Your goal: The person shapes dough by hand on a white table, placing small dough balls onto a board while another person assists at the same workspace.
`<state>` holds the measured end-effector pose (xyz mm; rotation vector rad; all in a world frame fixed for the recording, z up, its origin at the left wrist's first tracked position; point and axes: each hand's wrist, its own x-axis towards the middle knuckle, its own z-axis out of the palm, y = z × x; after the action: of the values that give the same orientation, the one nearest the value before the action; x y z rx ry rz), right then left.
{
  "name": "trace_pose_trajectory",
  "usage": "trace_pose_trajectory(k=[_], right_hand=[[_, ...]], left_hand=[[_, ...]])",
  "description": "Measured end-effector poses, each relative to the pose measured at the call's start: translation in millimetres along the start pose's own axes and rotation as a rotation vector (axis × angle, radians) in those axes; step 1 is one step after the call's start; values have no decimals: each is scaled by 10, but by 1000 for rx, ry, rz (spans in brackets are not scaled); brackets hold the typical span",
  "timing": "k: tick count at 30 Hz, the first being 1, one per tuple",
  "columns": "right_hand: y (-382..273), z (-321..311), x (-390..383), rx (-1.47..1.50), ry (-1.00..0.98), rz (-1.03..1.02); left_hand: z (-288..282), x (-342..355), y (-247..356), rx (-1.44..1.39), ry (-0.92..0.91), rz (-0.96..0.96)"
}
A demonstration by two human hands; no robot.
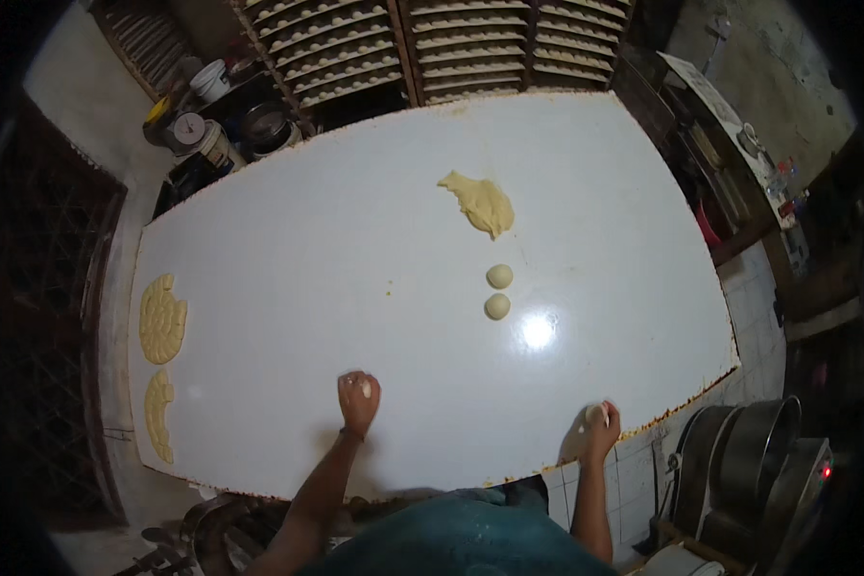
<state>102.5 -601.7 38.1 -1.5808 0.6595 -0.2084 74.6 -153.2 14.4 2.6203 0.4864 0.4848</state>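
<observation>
My left hand (359, 403) is closed over the white tabletop, left of my body. A small pale bit of dough (367, 390) shows between its fingers; most of what it holds is hidden. My right hand (605, 428) curls round a pale dough ball (593, 415) close to the table's near edge. Farther off, right of the middle, two smooth round dough balls (499, 276) lie one behind the other. Just beyond them sits a larger ragged lump of yellowish dough (482, 205).
The white table (278, 250) has chipped, rusty edges. Cut dough pieces (163, 319) and a narrower dough strip (158, 416) lie at its left end. Racks (470, 48) of dough balls stand behind. A scale (190, 129) is at back left; large metal pans (754, 451) are at near right.
</observation>
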Motion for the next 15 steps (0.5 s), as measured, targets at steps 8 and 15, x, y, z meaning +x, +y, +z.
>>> trace_pose_trajectory(k=[8,15], right_hand=[[-2144,1260,407,183,-365,-678],[-745,1316,626,-550,-542,-666]], left_hand=[[69,-273,616,-187,172,-62],[-229,161,1790,-1112,240,-715]])
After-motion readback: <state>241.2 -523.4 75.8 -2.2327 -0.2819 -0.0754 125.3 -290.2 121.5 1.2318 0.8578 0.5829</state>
